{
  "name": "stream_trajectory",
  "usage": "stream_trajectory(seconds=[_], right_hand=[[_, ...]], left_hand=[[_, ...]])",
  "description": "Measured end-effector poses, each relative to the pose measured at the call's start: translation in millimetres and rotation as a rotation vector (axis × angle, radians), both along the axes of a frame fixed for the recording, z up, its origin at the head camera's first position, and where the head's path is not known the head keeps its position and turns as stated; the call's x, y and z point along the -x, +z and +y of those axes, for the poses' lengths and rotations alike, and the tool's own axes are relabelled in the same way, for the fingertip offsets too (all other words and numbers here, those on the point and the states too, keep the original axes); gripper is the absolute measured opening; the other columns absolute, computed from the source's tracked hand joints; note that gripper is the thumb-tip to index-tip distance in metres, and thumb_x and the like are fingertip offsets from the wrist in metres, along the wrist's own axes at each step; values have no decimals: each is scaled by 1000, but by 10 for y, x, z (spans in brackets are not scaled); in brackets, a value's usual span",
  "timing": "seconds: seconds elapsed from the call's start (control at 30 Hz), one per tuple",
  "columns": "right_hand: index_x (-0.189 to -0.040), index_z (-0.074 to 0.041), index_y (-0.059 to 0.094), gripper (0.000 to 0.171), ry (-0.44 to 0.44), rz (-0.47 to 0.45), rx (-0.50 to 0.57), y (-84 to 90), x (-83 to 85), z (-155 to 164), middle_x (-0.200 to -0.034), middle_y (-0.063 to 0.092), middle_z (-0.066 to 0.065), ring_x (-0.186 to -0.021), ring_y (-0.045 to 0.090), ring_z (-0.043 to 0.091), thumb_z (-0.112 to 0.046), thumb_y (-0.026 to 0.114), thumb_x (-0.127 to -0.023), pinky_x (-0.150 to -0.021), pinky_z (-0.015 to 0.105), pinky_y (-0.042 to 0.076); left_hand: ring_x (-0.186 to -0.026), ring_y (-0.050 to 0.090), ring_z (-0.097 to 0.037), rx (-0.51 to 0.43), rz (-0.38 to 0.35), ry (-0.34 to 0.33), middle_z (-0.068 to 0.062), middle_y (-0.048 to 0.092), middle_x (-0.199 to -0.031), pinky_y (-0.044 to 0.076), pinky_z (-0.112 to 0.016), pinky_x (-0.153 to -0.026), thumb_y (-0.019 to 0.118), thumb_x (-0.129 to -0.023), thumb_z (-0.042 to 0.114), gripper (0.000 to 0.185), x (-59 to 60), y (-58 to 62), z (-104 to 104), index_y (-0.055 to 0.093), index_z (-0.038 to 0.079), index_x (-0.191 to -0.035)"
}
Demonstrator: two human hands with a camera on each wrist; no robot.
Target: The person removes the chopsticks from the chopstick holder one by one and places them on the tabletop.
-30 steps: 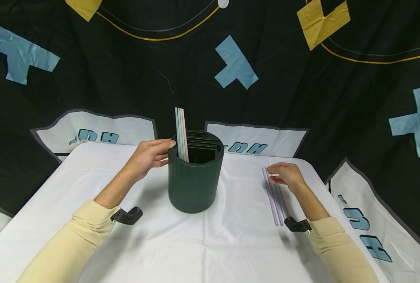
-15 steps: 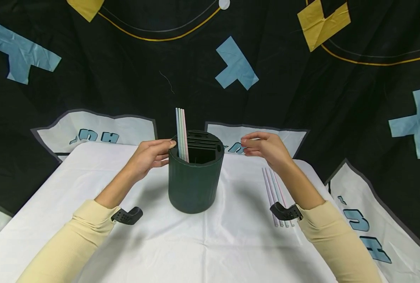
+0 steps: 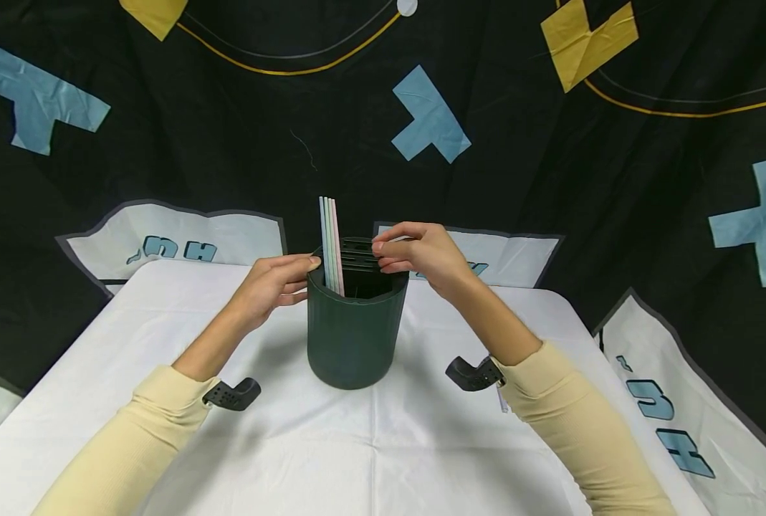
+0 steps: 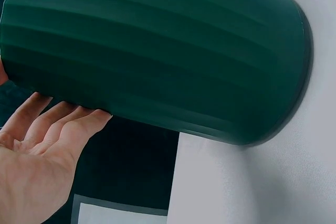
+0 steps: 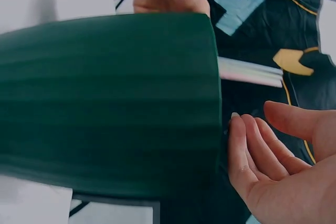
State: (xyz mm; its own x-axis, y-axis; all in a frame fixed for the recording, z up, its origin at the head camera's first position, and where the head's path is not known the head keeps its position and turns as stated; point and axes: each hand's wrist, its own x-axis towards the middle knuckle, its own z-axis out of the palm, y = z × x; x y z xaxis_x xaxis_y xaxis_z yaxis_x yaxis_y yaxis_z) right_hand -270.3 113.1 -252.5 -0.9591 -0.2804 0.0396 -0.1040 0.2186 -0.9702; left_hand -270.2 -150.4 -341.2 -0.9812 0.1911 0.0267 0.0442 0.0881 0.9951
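Note:
A dark green, ribbed knife block with a slotted black top stands upright on the table. Several pale straws rise from its open front part, at the left. My left hand rests against its left side, thumb at the rim; in the left wrist view the fingertips touch the green wall. Over the right part of the slotted top is my right hand, fingers loosely bent. Nothing shows between its thumb and fingers in the right wrist view. Whether its fingertips touch the top I cannot tell.
White cloth covers the table. To the right lies a straw, mostly hidden by my right forearm. A black cloth with blue and yellow shapes hangs behind. Black wrist devices stick out from both wrists.
My right hand has moved left from the loose straws on the table to the knife block's top. The left hand, knife block and upright straws stay in place.

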Motion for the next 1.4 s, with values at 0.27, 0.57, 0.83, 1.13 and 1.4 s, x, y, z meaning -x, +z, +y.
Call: stream_trajectory(seconds=[0.27,0.57,0.83,1.13,1.4], right_hand=[[-108,0,73,18,60,12,-16,-29,-3,-275,-111,71,12,-93,73,25,-8,73,-93,-88,34,62],[-103,-2,74,15,39,32,-29,-72,42,-414,-107,72,11,-103,72,33,-11,76,-91,-88,34,62],[-102,-4,74,13,27,53,-43,-124,60,-440,-105,72,10,-99,71,28,-11,75,-91,-89,34,61],[-97,-5,74,9,16,109,-95,-172,53,-491,-102,72,8,-92,67,21,-12,75,-91,-88,36,61],[-97,-4,73,9,-9,112,-20,-178,49,-502,-98,72,9,-86,70,19,-11,76,-91,-80,31,62]], left_hand=[[-128,60,-37,-9,-1,-4,-18,59,-143,53,-45,-101,65,-99,36,60,16,-1,10,52,2,-146],[-127,61,-34,-6,-12,-4,-17,60,-143,55,-43,-100,66,-97,39,61,38,-4,24,54,3,-145],[-127,61,-34,-1,-15,-5,-16,60,-143,55,-43,-100,66,-98,39,60,40,3,21,53,4,-145],[-129,59,-35,-22,-14,-7,-18,59,-143,54,-42,-100,65,-98,37,59,33,-2,3,54,2,-145],[-127,62,-31,-32,-13,-9,-18,60,-141,55,-40,-99,65,-99,37,58,28,-11,1,54,2,-144]])
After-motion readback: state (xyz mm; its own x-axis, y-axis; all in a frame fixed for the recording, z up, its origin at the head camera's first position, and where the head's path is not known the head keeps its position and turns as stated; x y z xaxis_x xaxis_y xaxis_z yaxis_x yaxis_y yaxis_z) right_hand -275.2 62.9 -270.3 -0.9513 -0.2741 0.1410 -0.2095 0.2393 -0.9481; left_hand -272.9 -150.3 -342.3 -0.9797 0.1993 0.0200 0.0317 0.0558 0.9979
